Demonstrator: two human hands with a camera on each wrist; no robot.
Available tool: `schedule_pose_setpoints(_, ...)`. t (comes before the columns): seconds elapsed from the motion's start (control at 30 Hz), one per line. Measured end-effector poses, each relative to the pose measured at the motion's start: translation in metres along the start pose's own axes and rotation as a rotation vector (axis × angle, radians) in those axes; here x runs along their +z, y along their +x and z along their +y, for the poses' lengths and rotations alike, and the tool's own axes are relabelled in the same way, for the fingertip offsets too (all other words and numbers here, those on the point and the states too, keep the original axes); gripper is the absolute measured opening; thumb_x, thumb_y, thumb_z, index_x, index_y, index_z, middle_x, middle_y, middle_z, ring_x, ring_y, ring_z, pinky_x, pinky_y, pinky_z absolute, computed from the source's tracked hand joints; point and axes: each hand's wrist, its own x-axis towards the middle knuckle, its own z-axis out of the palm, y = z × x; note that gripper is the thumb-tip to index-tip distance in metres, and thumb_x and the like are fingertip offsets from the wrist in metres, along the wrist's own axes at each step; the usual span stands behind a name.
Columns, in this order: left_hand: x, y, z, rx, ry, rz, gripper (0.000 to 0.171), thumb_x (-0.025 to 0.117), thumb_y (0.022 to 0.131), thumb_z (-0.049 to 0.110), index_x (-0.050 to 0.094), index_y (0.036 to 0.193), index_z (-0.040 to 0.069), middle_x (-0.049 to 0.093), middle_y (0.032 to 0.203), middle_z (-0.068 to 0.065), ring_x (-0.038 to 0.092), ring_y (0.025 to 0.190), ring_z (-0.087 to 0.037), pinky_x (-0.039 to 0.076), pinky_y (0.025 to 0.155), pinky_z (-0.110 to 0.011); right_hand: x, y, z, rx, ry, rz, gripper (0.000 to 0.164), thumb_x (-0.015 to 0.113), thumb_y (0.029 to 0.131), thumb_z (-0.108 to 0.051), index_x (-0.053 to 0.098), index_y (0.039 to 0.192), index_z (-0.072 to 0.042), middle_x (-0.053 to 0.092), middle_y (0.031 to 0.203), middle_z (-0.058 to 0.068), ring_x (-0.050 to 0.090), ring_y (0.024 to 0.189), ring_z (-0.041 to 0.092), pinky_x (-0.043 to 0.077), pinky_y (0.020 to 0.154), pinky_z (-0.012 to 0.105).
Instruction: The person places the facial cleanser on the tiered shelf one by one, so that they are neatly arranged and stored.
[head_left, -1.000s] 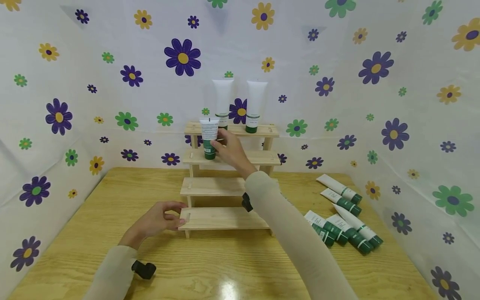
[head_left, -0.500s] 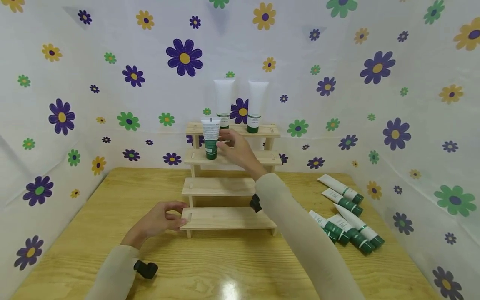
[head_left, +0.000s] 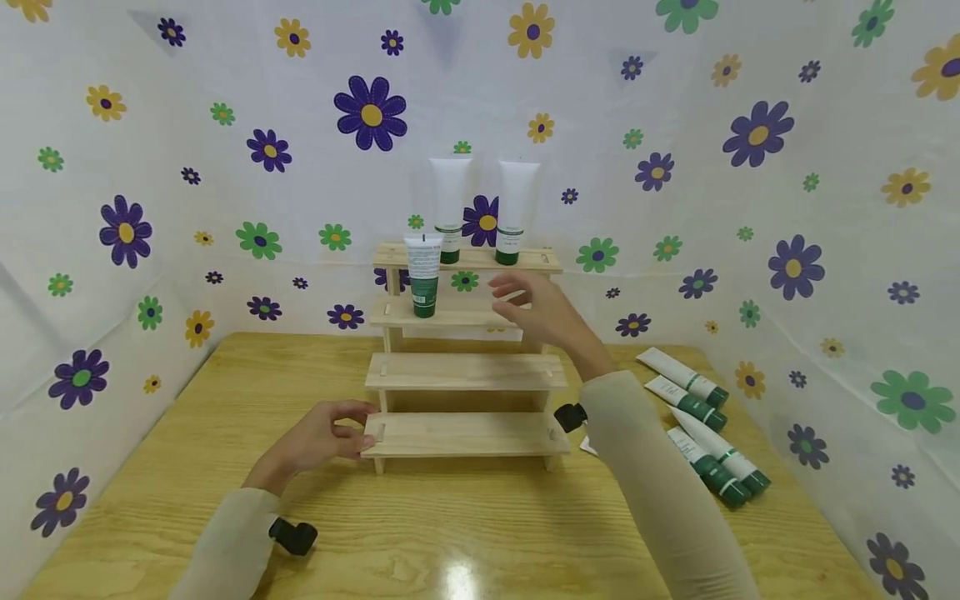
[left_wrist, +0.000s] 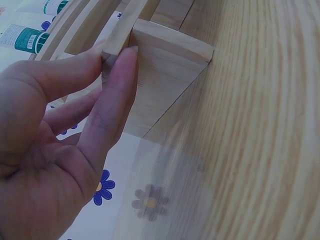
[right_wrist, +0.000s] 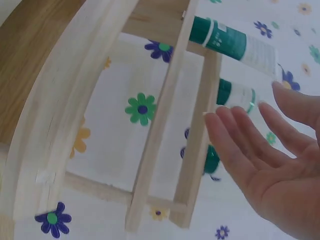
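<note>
A wooden tiered display stand [head_left: 467, 435] stands on the table. My left hand [head_left: 318, 440] pinches the left end of its lowest shelf; in the left wrist view the thumb and fingers [left_wrist: 111, 97] clasp the board's corner. My right hand [head_left: 543, 310] is off to the right of the second shelf from the top, fingers loosely bent, holding nothing. A small green and white squeeze tube [head_left: 424, 275] stands upright, cap down, at the left of that shelf. On the top shelf, two taller white tubes [head_left: 517, 212] with green caps stand side by side.
Several green and white tubes [head_left: 722, 450] lie in a loose pile on the right of the table [head_left: 450, 533]; my right sleeve [head_left: 652, 475] hides part of it. A flower-printed cloth [head_left: 300, 192] encloses the back and sides.
My right hand has let go of the small tube and moved right, away from it. The tube stays upright on its shelf. My left hand keeps its grip on the stand.
</note>
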Motion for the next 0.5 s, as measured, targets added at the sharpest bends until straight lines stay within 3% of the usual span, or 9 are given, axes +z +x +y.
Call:
schedule_pose_setpoints(0.23,0.002,0.000,0.000,-0.003,0.004,0.005,0.062,0.074,0.096,0.023,0.050,0.146,-0.004,0.057,0.132,-0.029,0.074,0.101,-0.024,0.066,0.080,-0.036,-0.021,-0.041,0.023,-0.001,-0.089,-0.050,0.034,0.063,0.103,-0.015,0.062,0.135,-0.001,0.068,0.131,0.023,0.067,0.116,0.041,0.057,0.099,0.054)
schedule_pose_setpoints(0.5,-0.001,0.000,-0.001,-0.013,-0.002,0.006,0.063,0.076,0.095,0.023,0.050,0.145,-0.004,0.057,0.132,-0.029,0.074,0.100,-0.025,0.066,0.080,-0.036,-0.039,-0.094,0.053,0.076,-0.167,-0.124,0.034,0.063,0.104,-0.017,0.061,0.133,0.001,0.067,0.130,0.026,0.067,0.114,0.043,0.058,0.096,0.055)
